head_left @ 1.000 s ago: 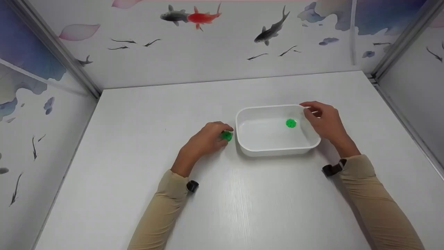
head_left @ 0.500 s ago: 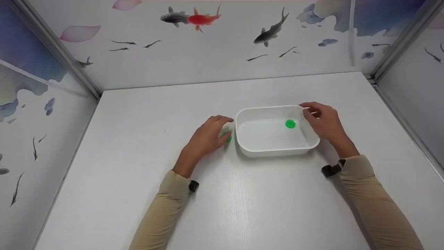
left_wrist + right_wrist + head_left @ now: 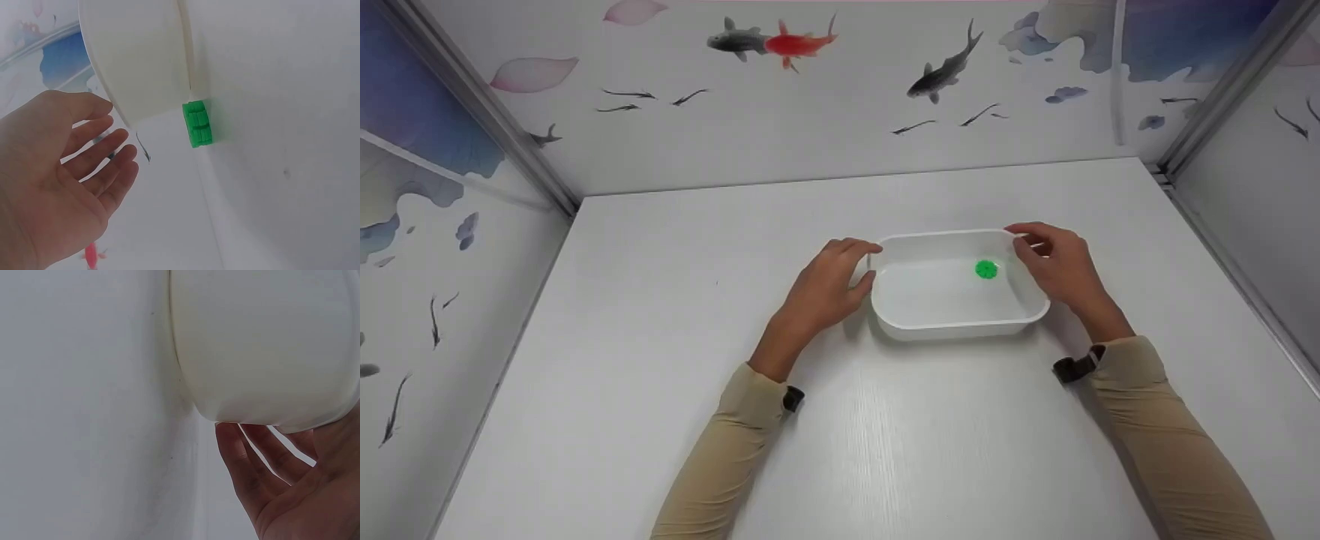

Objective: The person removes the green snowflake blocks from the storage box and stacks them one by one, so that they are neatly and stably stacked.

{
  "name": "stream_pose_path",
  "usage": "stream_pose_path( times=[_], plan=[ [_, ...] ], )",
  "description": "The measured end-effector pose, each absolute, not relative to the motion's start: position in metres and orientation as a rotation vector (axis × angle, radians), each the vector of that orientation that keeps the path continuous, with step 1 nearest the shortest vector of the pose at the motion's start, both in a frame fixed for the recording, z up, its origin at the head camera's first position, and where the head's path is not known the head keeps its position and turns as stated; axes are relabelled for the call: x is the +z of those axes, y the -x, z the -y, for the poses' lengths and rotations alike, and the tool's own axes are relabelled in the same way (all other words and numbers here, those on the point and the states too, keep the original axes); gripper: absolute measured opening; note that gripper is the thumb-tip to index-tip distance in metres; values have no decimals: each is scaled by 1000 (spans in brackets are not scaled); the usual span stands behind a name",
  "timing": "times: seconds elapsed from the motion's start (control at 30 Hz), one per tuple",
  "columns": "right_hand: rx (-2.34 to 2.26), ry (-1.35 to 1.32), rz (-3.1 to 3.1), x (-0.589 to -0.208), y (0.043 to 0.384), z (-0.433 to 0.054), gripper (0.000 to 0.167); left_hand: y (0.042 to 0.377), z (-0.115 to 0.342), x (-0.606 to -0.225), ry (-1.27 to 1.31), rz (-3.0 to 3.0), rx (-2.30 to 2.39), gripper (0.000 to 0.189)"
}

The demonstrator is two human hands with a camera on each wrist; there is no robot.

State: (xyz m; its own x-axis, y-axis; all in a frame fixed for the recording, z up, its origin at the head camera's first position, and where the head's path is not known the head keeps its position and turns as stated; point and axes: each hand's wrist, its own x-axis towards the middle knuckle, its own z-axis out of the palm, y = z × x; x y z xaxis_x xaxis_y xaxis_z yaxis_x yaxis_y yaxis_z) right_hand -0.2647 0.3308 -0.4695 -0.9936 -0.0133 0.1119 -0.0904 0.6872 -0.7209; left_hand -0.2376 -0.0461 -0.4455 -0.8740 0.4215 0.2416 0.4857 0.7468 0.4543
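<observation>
A white rectangular tub (image 3: 960, 326) with rounded corners sits on the table, with a green notched disc (image 3: 987, 269) inside towards its right end. My left hand (image 3: 829, 289) is at the tub's left rim, its fingers spread and slightly bent, holding nothing. In the left wrist view, a green piece made of notched discs (image 3: 197, 124) stands on the table beside the tub, apart from the fingers; the hand hides it from the head view. My right hand (image 3: 1061, 266) grips the tub's right rim, with fingers against the outer wall (image 3: 242, 458) in the right wrist view.
The white tabletop (image 3: 622, 360) runs back to a wall panel (image 3: 855, 142) printed with fish. Side panels (image 3: 450, 300) enclose the table at left and right. A small black wrist device (image 3: 1076, 367) sits at the right cuff.
My left hand has let go of the green piece beside the tub and moved up and right to the tub's left rim. The right hand stays on the right rim.
</observation>
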Motion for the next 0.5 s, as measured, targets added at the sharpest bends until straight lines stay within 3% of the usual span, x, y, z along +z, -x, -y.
stream_pose_path(
  times=[0.5],
  plan=[
    [1217,-63,2819,-469,265,-330,41,239,-4,-438,841,2809,-858,39]
  ],
)
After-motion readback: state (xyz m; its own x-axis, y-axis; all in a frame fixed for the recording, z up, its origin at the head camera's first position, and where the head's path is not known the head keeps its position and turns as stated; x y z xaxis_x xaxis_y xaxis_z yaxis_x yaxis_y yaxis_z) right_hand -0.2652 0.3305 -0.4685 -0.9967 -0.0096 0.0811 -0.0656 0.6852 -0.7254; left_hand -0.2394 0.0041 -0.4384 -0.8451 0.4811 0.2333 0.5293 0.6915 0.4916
